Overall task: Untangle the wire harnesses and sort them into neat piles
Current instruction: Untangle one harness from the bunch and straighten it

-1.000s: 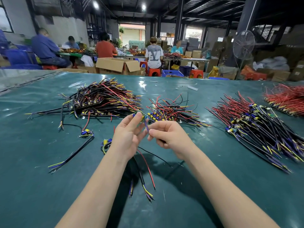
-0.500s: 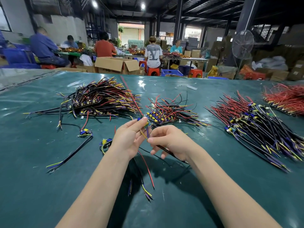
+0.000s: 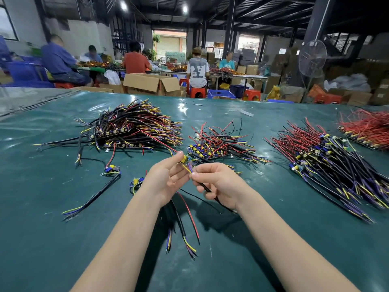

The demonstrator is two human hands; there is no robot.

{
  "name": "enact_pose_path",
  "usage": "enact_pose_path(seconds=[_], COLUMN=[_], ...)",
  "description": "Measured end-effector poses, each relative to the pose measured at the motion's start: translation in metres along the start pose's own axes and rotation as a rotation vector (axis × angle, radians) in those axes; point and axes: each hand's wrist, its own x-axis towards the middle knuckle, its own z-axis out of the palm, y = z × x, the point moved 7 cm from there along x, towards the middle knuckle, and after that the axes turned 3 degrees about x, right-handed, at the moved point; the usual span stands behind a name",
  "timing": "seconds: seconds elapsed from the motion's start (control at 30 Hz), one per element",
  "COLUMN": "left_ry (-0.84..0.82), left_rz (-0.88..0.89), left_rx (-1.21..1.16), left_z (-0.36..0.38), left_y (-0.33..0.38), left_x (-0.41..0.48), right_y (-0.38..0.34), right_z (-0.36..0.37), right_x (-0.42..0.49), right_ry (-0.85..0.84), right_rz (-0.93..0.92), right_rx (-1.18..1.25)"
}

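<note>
My left hand (image 3: 168, 182) pinches the yellow-and-blue connector end of a wire harness (image 3: 185, 216) above the green table. Its black, red, yellow and purple leads hang down toward me. My right hand (image 3: 219, 184) grips the black lead of the same harness close to the connector. Behind my hands lies a small tangled pile (image 3: 221, 142). A large dark pile (image 3: 134, 127) sits at the left. A long sorted pile (image 3: 328, 161) lies at the right, and a red-wire pile (image 3: 368, 129) lies at the far right edge.
Two loose harnesses lie at the left of my hands: a long black one (image 3: 99, 188) and a short curled one (image 3: 136, 183). The green table (image 3: 273, 239) ends at the back, where people sit among cardboard boxes (image 3: 151, 83), stools and a standing fan (image 3: 311, 57).
My right hand has opened its fist slightly and slid down onto the black lead, which now runs under its palm. The connector has risen a little in my left fingers.
</note>
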Motion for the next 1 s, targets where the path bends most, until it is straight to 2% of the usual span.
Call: enact_pose_path(seconds=[0.13, 0.27, 0.4, 0.57, 0.73, 0.9, 1.0], left_ry=[-0.033, -0.089, -0.012, -0.041, -0.168, -0.09, -0.121], left_rz=[-0.019, 0.071, 0.176, 0.241, 0.196, 0.172, 0.063], left_rx=[-0.095, -0.092, -0.1, -0.114, -0.08, -0.045, -0.156], left_z=[0.003, 0.008, 0.004, 0.011, 0.017, 0.011, 0.01], left_y=[0.003, 0.008, 0.011, 0.01, 0.013, 0.012, 0.006], left_x=[0.0, -0.001, -0.001, -0.004, -0.006, -0.003, -0.004], right_y=[-0.005, -0.011, -0.015, -0.016, -0.013, -0.012, -0.014], right_z=[-0.002, -0.004, -0.006, -0.005, -0.004, 0.002, 0.001], right_x=[0.002, 0.001, 0.0, 0.0, 0.001, 0.0, -0.002], right_ry=[0.071, 0.121, 0.172, 0.132, 0.082, 0.04, 0.003], right_rz=[-0.093, -0.165, -0.213, -0.22, -0.193, -0.183, -0.174], right_rx=[-0.07, -0.123, -0.158, -0.112, -0.064, -0.121, -0.038])
